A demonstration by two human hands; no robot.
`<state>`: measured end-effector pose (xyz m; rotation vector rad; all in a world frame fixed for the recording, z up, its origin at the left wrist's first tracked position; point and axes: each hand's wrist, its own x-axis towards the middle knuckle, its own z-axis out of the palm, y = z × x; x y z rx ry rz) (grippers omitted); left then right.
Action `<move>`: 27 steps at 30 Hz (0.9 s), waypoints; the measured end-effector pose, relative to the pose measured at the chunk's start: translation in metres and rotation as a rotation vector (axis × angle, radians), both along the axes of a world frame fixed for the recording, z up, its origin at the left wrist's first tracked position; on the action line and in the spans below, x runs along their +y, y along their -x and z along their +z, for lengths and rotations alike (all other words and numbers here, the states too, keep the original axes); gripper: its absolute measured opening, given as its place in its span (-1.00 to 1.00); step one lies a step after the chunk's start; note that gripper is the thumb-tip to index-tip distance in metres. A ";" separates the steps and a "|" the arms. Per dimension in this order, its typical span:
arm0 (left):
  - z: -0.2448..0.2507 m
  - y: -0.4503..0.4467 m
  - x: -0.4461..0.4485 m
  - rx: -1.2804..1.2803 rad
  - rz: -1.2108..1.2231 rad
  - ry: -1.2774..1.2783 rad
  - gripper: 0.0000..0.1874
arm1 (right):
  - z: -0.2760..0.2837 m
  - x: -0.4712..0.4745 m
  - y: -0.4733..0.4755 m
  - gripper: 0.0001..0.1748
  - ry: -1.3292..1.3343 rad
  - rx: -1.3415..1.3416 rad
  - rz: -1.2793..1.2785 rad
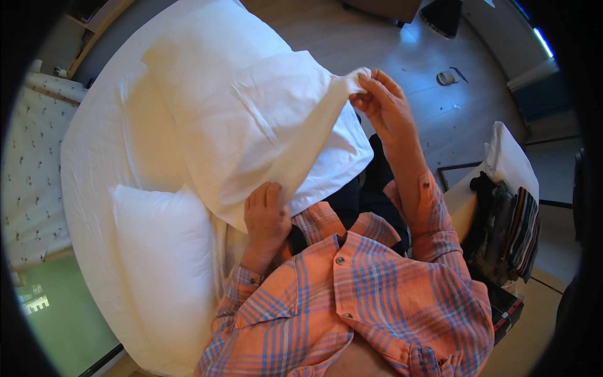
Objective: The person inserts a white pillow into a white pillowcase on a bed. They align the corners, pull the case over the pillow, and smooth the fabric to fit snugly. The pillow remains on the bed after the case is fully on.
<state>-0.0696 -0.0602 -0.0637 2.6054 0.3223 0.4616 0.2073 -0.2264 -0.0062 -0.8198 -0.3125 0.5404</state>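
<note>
A white cloth [282,113], which looks like a pillowcase, lies spread across my lap and the bed's edge. My right hand [387,107] pinches a gathered corner of it between thumb and fingers, raised off my lap. My left hand [267,217] has its fingers curled over the near end of the same edge. Between the two hands that edge is pulled into a taut, slanting fold. To the left of my left hand, a plump white pillow [162,264] rests on the white bed sheet [94,146], touched by neither hand.
At the right, folded clothes [520,235] are stacked beside a folded white textile [511,158]. A patterned curtain [37,174] hangs along the left. Beyond my right hand, a small light-coloured object [446,78] lies on the floor [311,28], near brown furniture [386,7].
</note>
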 end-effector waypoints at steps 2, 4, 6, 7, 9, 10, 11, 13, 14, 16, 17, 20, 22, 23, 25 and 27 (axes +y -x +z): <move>0.000 0.009 0.017 -0.050 0.106 -0.074 -0.65 | 0.010 0.008 -0.013 -0.83 -0.014 -0.087 0.034; 0.010 0.026 0.041 0.075 0.349 0.019 -0.65 | 0.016 0.017 -0.026 -0.83 0.028 -0.113 -0.002; 0.029 0.038 0.070 -0.076 0.464 0.072 -0.69 | 0.019 0.029 -0.038 -0.83 0.076 -0.132 -0.035; 0.040 0.040 0.086 -0.119 0.504 0.102 -0.73 | 0.020 0.037 -0.044 -0.82 0.068 -0.134 -0.008; 0.065 0.040 0.108 -0.200 0.496 0.062 -0.79 | 0.023 0.055 -0.059 -0.82 0.055 -0.132 0.036; 0.077 0.035 0.122 -0.208 0.468 -0.080 -0.79 | 0.024 0.067 -0.067 -0.81 0.088 -0.160 0.008; 0.089 0.027 0.136 -0.245 0.424 -0.219 -0.80 | 0.027 0.077 -0.076 -0.83 0.080 -0.193 0.018; 0.107 0.008 0.160 -0.297 0.451 -0.255 -0.79 | 0.036 0.095 -0.095 -0.88 0.094 -0.229 0.003; 0.114 -0.004 0.172 -0.337 0.458 -0.269 -0.79 | 0.039 0.101 -0.104 -0.87 0.037 -0.283 0.034; 0.126 -0.033 0.201 -0.392 0.454 -0.359 -0.78 | 0.046 0.116 -0.120 -0.87 0.101 -0.292 -0.110; 0.132 -0.047 0.214 -0.398 0.470 -0.390 -0.78 | 0.052 0.125 -0.130 -0.87 0.104 -0.310 -0.165; 0.148 -0.090 0.251 -0.538 0.511 -0.484 -0.79 | 0.065 0.146 -0.147 -0.88 0.036 -0.335 -0.162; 0.158 -0.115 0.271 -0.636 0.523 -0.558 -0.79 | 0.075 0.158 -0.153 -0.88 0.017 -0.332 -0.180; 0.164 -0.126 0.280 -0.667 0.530 -0.591 -0.79 | 0.079 0.163 -0.155 -0.88 0.001 -0.346 -0.190; 0.171 -0.143 0.295 -0.698 0.559 -0.623 -0.79 | 0.087 0.173 -0.160 -0.87 -0.033 -0.372 -0.210; 0.175 -0.156 0.307 -0.699 0.601 -0.625 -0.78 | 0.090 0.182 -0.166 -0.87 -0.013 -0.379 -0.200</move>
